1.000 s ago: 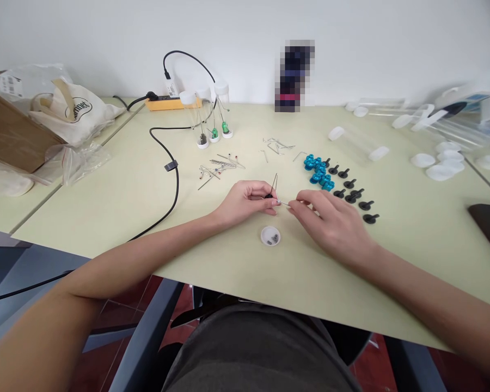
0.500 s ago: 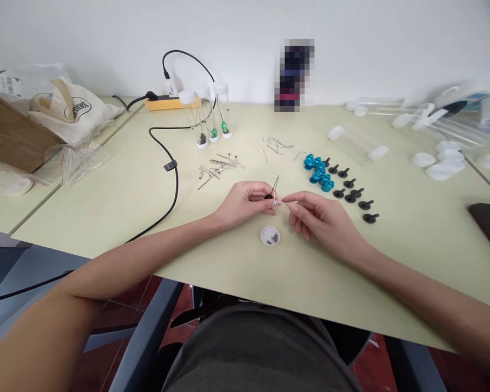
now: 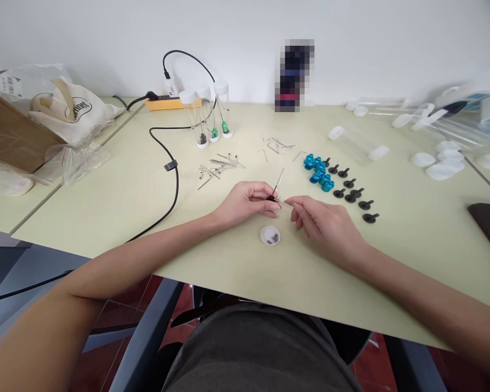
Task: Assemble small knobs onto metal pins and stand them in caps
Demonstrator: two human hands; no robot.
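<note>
My left hand [image 3: 249,200] is pinched on a small black part with a thin metal pin [image 3: 278,184] sticking up and back from it. My right hand [image 3: 324,224] is closed on a thin metal rod [image 3: 285,203] whose tip meets the black part. Both hands rest on the pale green table [image 3: 118,201]. A small white cap [image 3: 270,236] with tiny dark bits in it lies just in front of my hands.
Blue knobs [image 3: 318,171] and black knobs [image 3: 353,195] lie right of my hands. Loose pins [image 3: 218,166] and bent wires [image 3: 277,146] lie behind. Three capped tubes [image 3: 210,117], a black cable [image 3: 169,174], a cloth bag [image 3: 71,111], and white caps [image 3: 436,163] sit farther out.
My right hand has drawn in toward my left, bringing the rod's tip to the black part. The upright pin has tilted further right. My left hand barely moved.
</note>
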